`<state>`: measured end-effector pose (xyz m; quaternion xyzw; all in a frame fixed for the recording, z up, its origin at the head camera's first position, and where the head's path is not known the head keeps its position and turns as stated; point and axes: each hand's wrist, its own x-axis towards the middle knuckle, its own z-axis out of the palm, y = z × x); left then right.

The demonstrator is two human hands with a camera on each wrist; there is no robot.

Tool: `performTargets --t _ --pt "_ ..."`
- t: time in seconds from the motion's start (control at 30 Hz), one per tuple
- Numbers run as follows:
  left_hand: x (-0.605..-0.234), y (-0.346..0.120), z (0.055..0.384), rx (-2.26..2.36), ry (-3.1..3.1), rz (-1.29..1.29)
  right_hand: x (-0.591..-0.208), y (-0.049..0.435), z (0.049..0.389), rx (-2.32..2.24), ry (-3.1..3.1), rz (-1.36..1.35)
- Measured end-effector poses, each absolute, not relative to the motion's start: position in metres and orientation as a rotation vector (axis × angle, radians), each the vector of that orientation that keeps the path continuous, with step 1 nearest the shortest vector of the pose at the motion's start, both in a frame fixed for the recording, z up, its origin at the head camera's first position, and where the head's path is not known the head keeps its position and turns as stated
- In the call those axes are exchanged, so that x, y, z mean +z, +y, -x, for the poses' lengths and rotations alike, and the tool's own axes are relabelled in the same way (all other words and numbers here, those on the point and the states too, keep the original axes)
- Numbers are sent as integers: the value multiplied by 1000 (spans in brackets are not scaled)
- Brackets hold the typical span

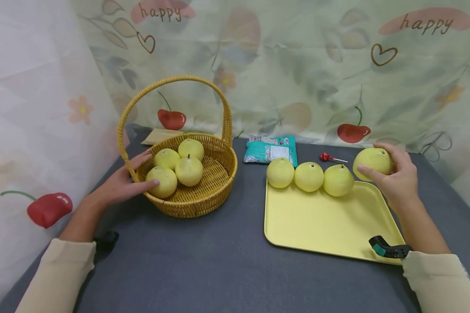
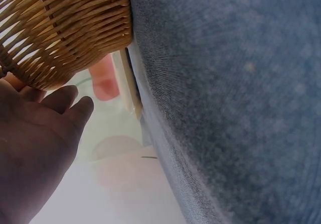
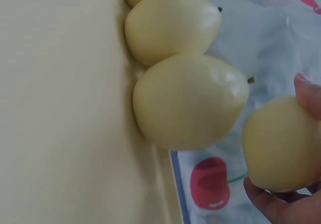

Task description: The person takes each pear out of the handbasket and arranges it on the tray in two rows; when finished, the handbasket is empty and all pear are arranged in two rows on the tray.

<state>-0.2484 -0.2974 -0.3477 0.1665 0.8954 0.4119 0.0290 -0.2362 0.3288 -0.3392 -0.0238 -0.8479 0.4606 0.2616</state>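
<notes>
My right hand (image 1: 401,174) grips a round yellow-green pear (image 1: 374,163) between thumb and fingers, above the far right corner of a yellow tray (image 1: 325,226). Three more pears stand in a row along the tray's back edge; the nearest to the hand is the right-end pear (image 3: 190,103). My left hand (image 1: 121,184) holds the left side of a wicker basket (image 1: 192,208), the thumb over the rim by a pear (image 1: 162,181) inside. In the left wrist view, its fingers (image 2: 62,98) lie against the basket's outer wall. Several pears sit in the basket's left and back part.
Behind the tray lie a teal packet (image 1: 270,150) and a red-wrapped lollipop (image 1: 330,158). A flat tan item (image 1: 160,135) lies behind the basket. The basket's tall handle (image 1: 180,79) arches over it. A printed cloth (image 1: 290,78) hangs behind the dark table (image 1: 219,269).
</notes>
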Motion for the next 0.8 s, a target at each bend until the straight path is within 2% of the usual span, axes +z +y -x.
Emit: performTargets --t 0.3,0.8 --pt "-347 -297 248 1276 2763 -510 -356 353 234 1346 -2422 -40" --pt "-348 -298 248 1262 2775 -520 -375 375 234 1160 -2725 -146"
